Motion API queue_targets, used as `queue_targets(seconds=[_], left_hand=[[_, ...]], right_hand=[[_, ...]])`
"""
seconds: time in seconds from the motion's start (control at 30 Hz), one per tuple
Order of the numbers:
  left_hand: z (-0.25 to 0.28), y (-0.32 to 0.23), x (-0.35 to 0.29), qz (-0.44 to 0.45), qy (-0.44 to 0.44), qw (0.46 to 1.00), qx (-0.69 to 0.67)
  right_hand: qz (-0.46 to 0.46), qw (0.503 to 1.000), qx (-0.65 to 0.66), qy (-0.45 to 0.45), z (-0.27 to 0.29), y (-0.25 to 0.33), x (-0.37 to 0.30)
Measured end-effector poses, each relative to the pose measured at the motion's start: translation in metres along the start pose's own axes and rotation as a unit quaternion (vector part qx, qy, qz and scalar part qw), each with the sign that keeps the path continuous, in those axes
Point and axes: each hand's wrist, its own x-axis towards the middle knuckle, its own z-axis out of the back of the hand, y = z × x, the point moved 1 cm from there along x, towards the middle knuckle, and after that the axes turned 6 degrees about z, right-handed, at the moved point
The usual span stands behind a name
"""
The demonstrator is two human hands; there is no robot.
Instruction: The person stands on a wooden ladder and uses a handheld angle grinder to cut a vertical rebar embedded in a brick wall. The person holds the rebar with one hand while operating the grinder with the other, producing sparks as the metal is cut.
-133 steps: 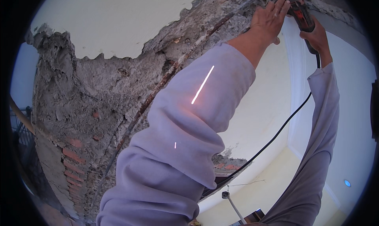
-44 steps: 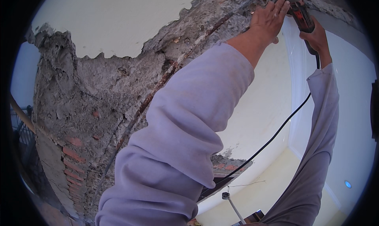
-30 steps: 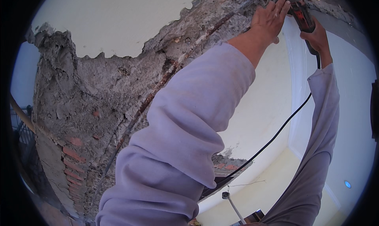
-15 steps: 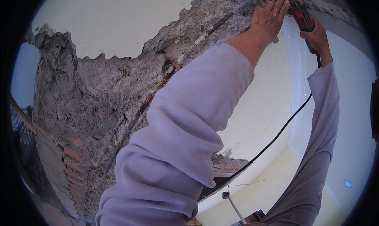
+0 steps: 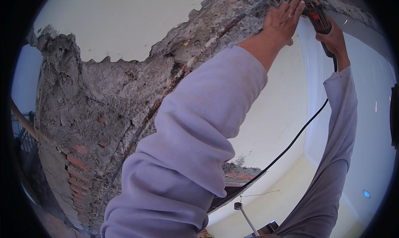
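An angle grinder (image 5: 318,18) with a dark and red body is at the top right, up against the broken concrete edge. My right hand (image 5: 333,37) is wrapped round its rear grip, where a black power cord (image 5: 286,150) comes out and runs down to the left. My left hand (image 5: 283,22) lies with fingers stretched upward beside the grinder's head, its fingertips touching or very near it. The grinder's disc is out of clear sight at the top edge. A rusty reinforcing bar (image 5: 174,82) runs diagonally along the exposed concrete (image 5: 112,86) behind my left arm.
Jagged pale plaster (image 5: 116,24) borders the concrete above. Exposed red bricks (image 5: 78,167) show at lower left, near a railing (image 5: 25,132). A pole-like fixture (image 5: 247,217) stands low in the middle. Bright spark streaks (image 5: 376,106) cross the pale area at right.
Spark streaks now show at the right side, where none were visible before. Both hands and the grinder have stayed in nearly the same place.
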Motion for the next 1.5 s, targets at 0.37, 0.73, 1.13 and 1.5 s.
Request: queue_targets(seconds=[0.37,0.73,1.13,1.5], left_hand=[[0.0017,0.0007,0.0001,-0.002,0.002,1.000,-0.004],[0.0017,0.0017,0.0009,-0.001,0.003,1.000,-0.002],[0.0024,0.0006,0.0014,0.007,0.021,1.000,-0.008],[0.0030,0.0013,-0.0013,0.005,-0.005,1.000,-0.027]], right_hand=[[0.001,1.000,-0.009,0.000,0.0008,0.0032,-0.0011],[0.003,1.000,-0.013,0.002,0.0016,0.0025,0.0004],[0.005,1.000,-0.016,0.009,0.0033,0.0035,0.0015],[-0.031,0.999,-0.019,-0.004,-0.0031,0.0030,-0.0018]])
